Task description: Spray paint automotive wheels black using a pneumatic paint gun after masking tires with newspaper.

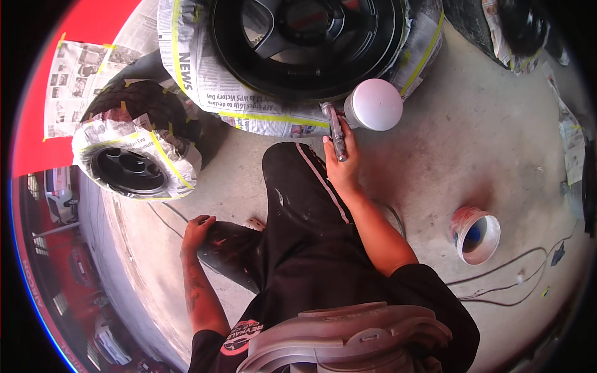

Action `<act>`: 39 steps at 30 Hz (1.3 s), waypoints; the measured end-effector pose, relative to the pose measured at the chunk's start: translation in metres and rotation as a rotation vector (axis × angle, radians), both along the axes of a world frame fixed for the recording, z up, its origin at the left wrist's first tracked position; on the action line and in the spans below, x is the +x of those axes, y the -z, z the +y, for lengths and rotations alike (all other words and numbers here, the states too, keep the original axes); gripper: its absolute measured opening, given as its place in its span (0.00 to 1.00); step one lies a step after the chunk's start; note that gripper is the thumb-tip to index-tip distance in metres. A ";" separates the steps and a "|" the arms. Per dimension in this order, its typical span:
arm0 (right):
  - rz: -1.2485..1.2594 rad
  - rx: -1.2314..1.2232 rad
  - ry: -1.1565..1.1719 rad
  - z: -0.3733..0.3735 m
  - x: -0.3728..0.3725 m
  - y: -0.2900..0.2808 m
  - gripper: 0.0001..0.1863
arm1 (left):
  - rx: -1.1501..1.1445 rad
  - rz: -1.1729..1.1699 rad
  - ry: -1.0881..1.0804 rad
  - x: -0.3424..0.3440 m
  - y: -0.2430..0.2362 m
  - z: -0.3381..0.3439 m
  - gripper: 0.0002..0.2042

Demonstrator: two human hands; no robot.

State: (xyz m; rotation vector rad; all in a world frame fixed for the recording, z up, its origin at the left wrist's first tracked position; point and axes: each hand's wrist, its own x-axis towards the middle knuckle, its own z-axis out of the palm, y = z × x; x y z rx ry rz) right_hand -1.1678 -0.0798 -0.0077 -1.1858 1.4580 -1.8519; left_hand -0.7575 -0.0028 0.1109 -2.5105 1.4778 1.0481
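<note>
My right hand (344, 160) is closed round the handle of a spray gun (336, 132) with a round white paint cup (375, 104). The gun is held close to the lower edge of a large black wheel rim (311, 84). Newspaper (261, 123) fixed with yellow tape covers the tyre around that rim. My left hand (199, 231) lies over my left knee, holding nothing, its fingers resting on the black trouser leg. The gun's nozzle and trigger are hard to make out.
At the left stands a second newspaper-masked wheel (134, 168). A paint-stained white bucket (477, 237) and a looping dark hose (497, 291) are on the concrete floor to the right. Another papered wheel (519, 31) is at the far right. A grey respirator-like piece (354, 339) fills the lower edge.
</note>
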 end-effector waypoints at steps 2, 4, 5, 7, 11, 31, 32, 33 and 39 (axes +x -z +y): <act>0.047 0.000 -0.048 0.003 0.008 -0.005 0.26 | 0.017 0.007 0.033 0.001 0.000 -0.004 0.21; 0.091 -0.004 -0.065 0.001 0.018 -0.013 0.26 | 0.075 0.043 0.029 0.002 0.001 -0.007 0.21; 0.106 -0.003 -0.067 -0.001 0.021 -0.014 0.26 | 0.075 0.058 0.028 0.004 0.001 -0.009 0.21; 0.110 0.012 -0.043 -0.007 0.028 -0.021 0.26 | 0.094 0.039 0.075 0.007 0.001 -0.014 0.21; 0.273 0.039 -0.068 -0.026 0.027 -0.056 0.29 | 0.114 0.054 0.084 0.019 0.004 -0.025 0.22; 0.526 0.419 0.038 0.002 -0.041 -0.097 0.25 | 0.051 0.329 0.032 0.079 0.022 -0.020 0.27; 0.336 0.460 0.092 0.001 -0.058 -0.095 0.22 | 0.022 0.402 0.038 0.078 0.026 -0.022 0.26; 0.138 0.492 0.130 -0.003 -0.074 -0.090 0.19 | 0.017 0.452 -0.020 0.085 0.034 -0.018 0.25; -0.361 0.358 0.087 -0.047 -0.137 -0.055 0.11 | 0.008 0.469 -0.187 0.073 0.029 -0.009 0.25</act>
